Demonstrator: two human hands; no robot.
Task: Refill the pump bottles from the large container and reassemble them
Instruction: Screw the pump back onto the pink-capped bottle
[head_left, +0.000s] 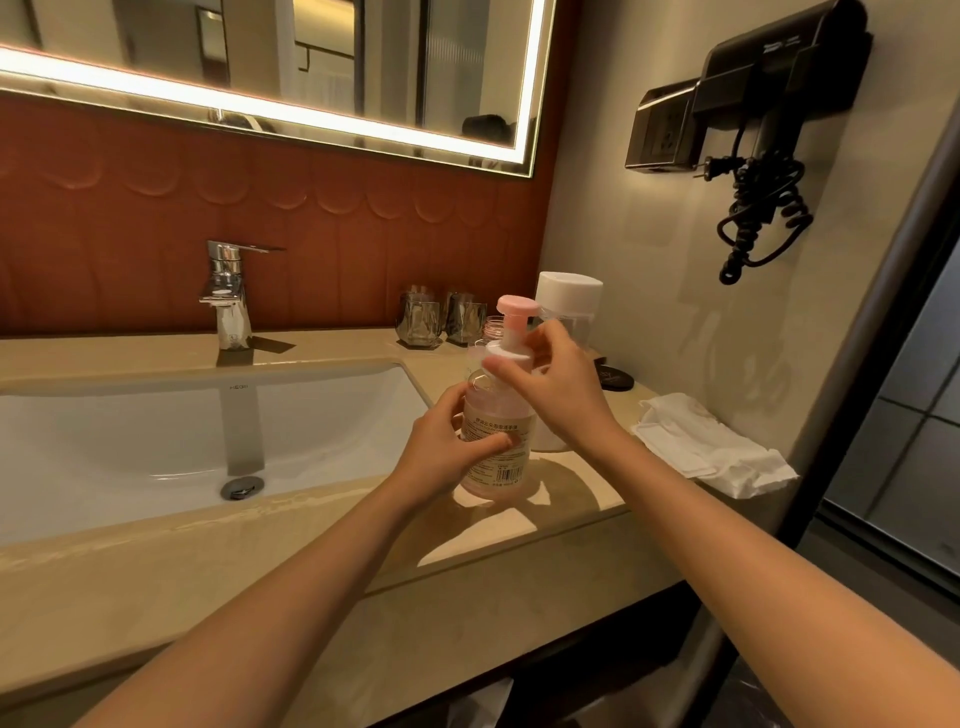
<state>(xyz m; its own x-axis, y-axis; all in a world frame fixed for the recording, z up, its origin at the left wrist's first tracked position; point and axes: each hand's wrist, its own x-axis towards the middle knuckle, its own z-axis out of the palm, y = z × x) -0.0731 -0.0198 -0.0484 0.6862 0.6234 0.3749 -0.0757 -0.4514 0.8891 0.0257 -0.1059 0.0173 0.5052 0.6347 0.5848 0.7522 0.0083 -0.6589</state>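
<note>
Pump bottle (496, 441) stands upright on the counter (519, 525) right of the sink (156, 431), left hand (441, 441) wrapped round its body, right hand (556, 384) directly above, fingers curled round the pump collar (506, 358) on its vertical axis.

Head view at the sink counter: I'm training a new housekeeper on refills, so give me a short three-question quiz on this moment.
1. True or false: the pump bottle lies on its side.
2. The right hand grips the bottle's: A pump collar, B base, C label.
3. What does the left hand hold?
Key: 1 false, it stands upright on the counter; 2 A; 3 the bottle's body.
</note>
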